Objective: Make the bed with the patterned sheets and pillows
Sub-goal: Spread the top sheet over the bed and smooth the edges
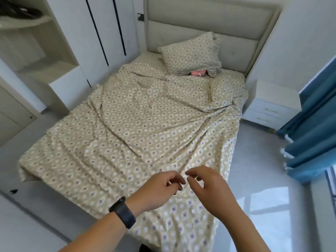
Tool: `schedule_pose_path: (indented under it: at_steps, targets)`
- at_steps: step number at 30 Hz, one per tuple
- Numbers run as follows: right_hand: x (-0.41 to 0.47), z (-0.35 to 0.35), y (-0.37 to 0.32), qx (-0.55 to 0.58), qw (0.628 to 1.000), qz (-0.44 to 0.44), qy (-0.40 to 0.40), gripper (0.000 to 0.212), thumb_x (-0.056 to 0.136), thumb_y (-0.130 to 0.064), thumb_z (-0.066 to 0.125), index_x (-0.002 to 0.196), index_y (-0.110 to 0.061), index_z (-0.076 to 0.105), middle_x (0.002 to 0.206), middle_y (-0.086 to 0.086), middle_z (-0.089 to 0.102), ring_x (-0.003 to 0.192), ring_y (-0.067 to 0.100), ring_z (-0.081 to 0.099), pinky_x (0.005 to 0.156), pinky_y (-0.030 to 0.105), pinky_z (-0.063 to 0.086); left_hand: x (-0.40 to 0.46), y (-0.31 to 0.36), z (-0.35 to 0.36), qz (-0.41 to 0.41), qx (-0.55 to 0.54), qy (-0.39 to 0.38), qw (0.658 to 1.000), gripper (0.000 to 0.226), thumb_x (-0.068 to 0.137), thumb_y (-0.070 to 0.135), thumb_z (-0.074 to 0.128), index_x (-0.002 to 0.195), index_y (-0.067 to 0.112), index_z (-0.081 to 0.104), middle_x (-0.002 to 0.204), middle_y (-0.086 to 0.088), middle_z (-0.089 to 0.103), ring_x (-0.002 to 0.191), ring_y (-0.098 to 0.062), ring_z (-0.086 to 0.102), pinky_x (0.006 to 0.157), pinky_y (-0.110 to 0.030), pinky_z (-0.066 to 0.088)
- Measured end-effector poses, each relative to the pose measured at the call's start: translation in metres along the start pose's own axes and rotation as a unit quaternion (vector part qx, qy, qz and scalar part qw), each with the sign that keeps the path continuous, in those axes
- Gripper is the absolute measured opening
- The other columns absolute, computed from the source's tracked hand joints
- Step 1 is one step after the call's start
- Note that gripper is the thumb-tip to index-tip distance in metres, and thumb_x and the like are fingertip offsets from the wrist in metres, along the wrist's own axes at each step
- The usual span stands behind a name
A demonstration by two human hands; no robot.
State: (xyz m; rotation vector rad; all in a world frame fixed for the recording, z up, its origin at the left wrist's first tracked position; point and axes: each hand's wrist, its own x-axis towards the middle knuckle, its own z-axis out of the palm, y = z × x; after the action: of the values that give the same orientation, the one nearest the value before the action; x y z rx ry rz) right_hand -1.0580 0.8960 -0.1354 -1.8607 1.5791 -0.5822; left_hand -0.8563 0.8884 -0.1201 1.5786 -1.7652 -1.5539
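Observation:
A beige patterned sheet (pixel 138 128) covers the bed, wrinkled, with its near right corner hanging over the foot end. A matching pillow (pixel 190 53) leans against the padded headboard (pixel 209 22). A second patterned pillow or roll (pixel 223 88) lies at the right below it. Something pink (pixel 197 72) peeks out under the pillow. My left hand (pixel 160 188), with a dark watch on the wrist, and my right hand (pixel 209 186) hover side by side over the sheet at the foot end, fingers loosely curled, holding nothing.
A white wardrobe with open shelves (pixel 45 51) stands along the left side. A white nightstand (pixel 269 104) sits right of the bed, with blue curtains (pixel 312 133) beyond it. Pale floor (pixel 258 170) runs along the right side.

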Motion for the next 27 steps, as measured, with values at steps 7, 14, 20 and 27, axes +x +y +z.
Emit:
schedule_pose_path:
  at_steps: [7, 14, 20, 27]
  targets:
    - [0.026, 0.049, -0.048, -0.021, 1.0, -0.014, 0.016, 0.019, 0.099, -0.036, 0.058, 0.115, -0.035, 0.067, 0.103, -0.024, 0.062, 0.098, -0.002, 0.054, 0.081, 0.015, 0.044, -0.009, -0.024, -0.085, 0.013, 0.01, 0.07, 0.997, 0.025, 0.1, 0.019, 0.054, 0.101, 0.038, 0.07, 0.096, 0.016, 0.073, 0.09, -0.007, 0.069, 0.089, -0.042, 0.056]
    - [0.068, 0.115, -0.102, -0.05, 0.997, 0.044, 0.044, 0.017, 0.099, -0.037, 0.059, 0.113, -0.04, 0.067, 0.102, -0.03, 0.06, 0.099, -0.006, 0.054, 0.082, 0.014, 0.043, -0.001, -0.097, -0.183, 0.01, 0.006, 0.017, 1.0, 0.023, 0.101, 0.019, 0.054, 0.103, 0.034, 0.071, 0.096, 0.015, 0.073, 0.088, -0.009, 0.069, 0.088, -0.045, 0.056]
    - [0.125, 0.159, -0.174, -0.04, 0.996, 0.07, 0.035, 0.021, 0.099, -0.041, 0.057, 0.118, -0.039, 0.066, 0.104, -0.028, 0.061, 0.102, -0.004, 0.056, 0.088, 0.025, 0.05, 0.013, -0.13, -0.305, 0.008, 0.086, -0.023, 0.996, 0.024, 0.102, 0.022, 0.054, 0.101, 0.04, 0.07, 0.096, 0.022, 0.071, 0.09, -0.018, 0.069, 0.083, -0.047, 0.058]
    - [0.158, 0.156, -0.202, -0.053, 0.99, 0.081, 0.103, 0.02, 0.099, -0.04, 0.056, 0.117, -0.041, 0.065, 0.103, -0.028, 0.061, 0.1, -0.003, 0.056, 0.084, 0.025, 0.05, 0.024, -0.137, -0.368, 0.021, 0.118, -0.048, 0.992, 0.021, 0.102, 0.025, 0.054, 0.103, 0.039, 0.069, 0.098, 0.018, 0.072, 0.091, -0.024, 0.068, 0.068, -0.039, 0.055]
